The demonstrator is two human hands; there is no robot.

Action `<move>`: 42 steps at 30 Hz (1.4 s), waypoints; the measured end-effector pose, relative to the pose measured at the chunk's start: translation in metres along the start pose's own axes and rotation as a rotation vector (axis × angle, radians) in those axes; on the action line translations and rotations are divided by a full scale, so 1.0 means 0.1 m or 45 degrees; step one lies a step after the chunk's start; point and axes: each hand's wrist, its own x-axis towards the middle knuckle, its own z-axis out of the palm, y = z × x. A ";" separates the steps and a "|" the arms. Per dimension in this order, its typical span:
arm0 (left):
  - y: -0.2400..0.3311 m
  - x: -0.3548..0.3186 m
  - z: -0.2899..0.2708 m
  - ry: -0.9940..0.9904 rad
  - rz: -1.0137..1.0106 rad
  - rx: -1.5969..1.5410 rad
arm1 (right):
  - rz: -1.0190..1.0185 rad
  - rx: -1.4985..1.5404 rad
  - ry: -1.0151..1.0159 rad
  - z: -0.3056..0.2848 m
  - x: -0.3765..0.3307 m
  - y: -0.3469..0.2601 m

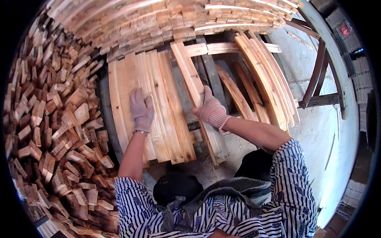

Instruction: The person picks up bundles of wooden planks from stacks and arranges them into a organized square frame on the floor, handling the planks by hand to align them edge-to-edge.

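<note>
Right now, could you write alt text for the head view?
A person's gloved left hand presses flat on a row of pale wooden planks, while the right hand holds one angled plank. Wood offcuts pile at left.

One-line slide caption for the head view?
Gloved left hand rests flat on a row of wooden planks while gloved right hand grips a slanted plank, beside wood block piles.

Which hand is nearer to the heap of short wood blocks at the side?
Left. The left hand lies flat on the row of planks beside the heap of short wood blocks; the right hand grips a separate slanted plank farther away.
</note>
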 end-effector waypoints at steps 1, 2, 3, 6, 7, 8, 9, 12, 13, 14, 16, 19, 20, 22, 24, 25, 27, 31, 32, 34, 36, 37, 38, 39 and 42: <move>-0.06 -0.06 0.05 -0.013 -0.065 -0.030 | -0.003 0.016 -0.031 0.04 -0.01 -0.04; 0.10 -0.01 0.04 -0.050 -0.116 -0.080 | 0.028 0.038 -0.052 0.07 -0.05 -0.03; 0.14 0.09 -0.01 -0.050 -0.156 -0.102 | 0.014 0.073 -0.063 0.04 -0.08 -0.24; 0.17 0.08 0.05 -0.056 -0.112 -0.165 | -0.035 0.074 0.059 0.57 -0.10 -0.40; 0.14 0.07 0.05 -0.027 -0.095 -0.134 | -0.067 -0.062 0.242 0.81 -0.07 -0.49; 0.13 0.04 0.08 -0.002 -0.086 -0.107 | -0.118 -0.057 0.247 0.86 -0.04 -0.46; 0.13 0.02 0.10 0.022 -0.075 -0.083 | -0.168 -0.051 0.253 0.90 0.00 -0.42; 0.01 0.02 0.02 -0.001 -0.101 -0.165 | -0.140 0.047 0.011 0.58 0.10 -0.35; 0.00 0.04 0.01 0.021 -0.061 -0.174 | -0.107 0.095 -0.121 0.35 0.08 -0.34; 0.00 0.02 0.01 0.041 -0.031 -0.178 | -0.072 0.049 -0.105 0.17 0.04 -0.35; 0.08 -0.02 0.03 0.024 -0.028 -0.179 | -0.066 0.038 0.084 0.15 0.20 -0.01; 0.09 0.01 0.05 -0.043 -0.051 -0.112 | 0.068 0.242 -0.141 -0.04 0.21 -0.04; 0.14 0.00 0.06 -0.057 -0.018 -0.088 | 0.025 0.253 -0.079 0.11 0.28 0.03; 0.24 0.04 0.08 -0.091 0.013 -0.063 | -0.084 0.271 0.155 0.63 0.49 0.24; 0.09 0.01 0.04 -0.087 0.024 -0.081 | -0.089 0.299 -0.110 0.43 0.45 0.17; 0.02 -0.01 0.04 -0.087 0.018 -0.077 | -0.150 0.152 -0.031 0.19 0.45 0.16; 0.07 -0.01 0.02 -0.106 -0.009 -0.143 | -0.250 -0.135 0.127 -0.24 0.47 0.36; 0.14 0.03 0.03 -0.149 0.024 0.024 | 0.256 -0.472 0.380 -0.97 0.65 1.48; 0.18 0.07 0.03 -0.170 0.043 0.095 | 0.249 -0.632 0.351 -0.92 0.68 1.71; 0.21 0.07 0.06 -0.160 0.107 0.115 | 0.284 -0.779 0.293 -0.92 0.78 1.86; 0.17 0.10 0.02 -0.139 0.159 0.152 | 0.398 -0.726 0.239 -0.88 0.83 1.78; 0.18 0.11 0.02 -0.116 0.172 0.170 | 0.375 -0.690 0.212 -0.97 0.85 1.77; 0.19 0.08 0.04 -0.114 0.195 0.168 | 0.391 -0.647 0.126 -1.04 0.91 1.86; 0.17 0.07 0.03 -0.106 0.201 0.150 | 0.391 -0.614 0.046 -1.14 0.98 1.85; 0.08 0.06 0.06 -0.057 0.223 0.130 | 0.251 -0.423 0.243 -1.19 0.70 1.67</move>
